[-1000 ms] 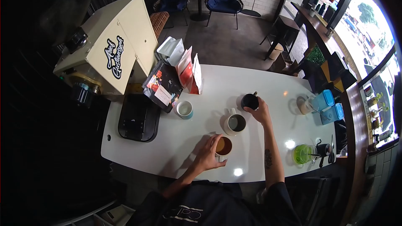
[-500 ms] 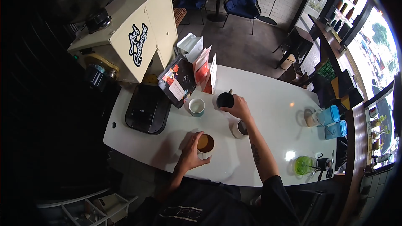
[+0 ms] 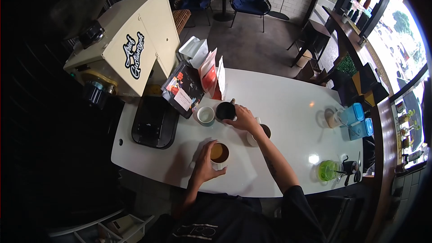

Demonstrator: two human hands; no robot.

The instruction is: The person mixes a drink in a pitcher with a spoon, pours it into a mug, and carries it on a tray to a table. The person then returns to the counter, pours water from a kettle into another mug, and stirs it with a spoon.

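Observation:
My left hand (image 3: 205, 165) curls round a white cup (image 3: 220, 164) of brown coffee near the front of the white table. Its thumb and fingers press on opposite sides of the cup. Farther back, my right hand (image 3: 243, 119) grips the rim and near side of a dark cup (image 3: 225, 111), whose inside looks black. Just left of that stands a small pale blue-green cup (image 3: 206, 116), white inside. Partly covered by my right forearm is another white cup (image 3: 252, 140) with dark contents.
A black flat device (image 3: 154, 121) lies at left below a cream machine (image 3: 130, 49). Behind the cups stand a dark printed box (image 3: 183, 89) and red-and-white pouches (image 3: 209, 75). Blue-lidded containers (image 3: 358, 119) and a green jar (image 3: 329, 170) line the right side of the white table (image 3: 288, 103).
My right hand has moved the dark cup left, closer to the small pale cup. My left hand stays on the coffee cup. The camera view has shifted slightly.

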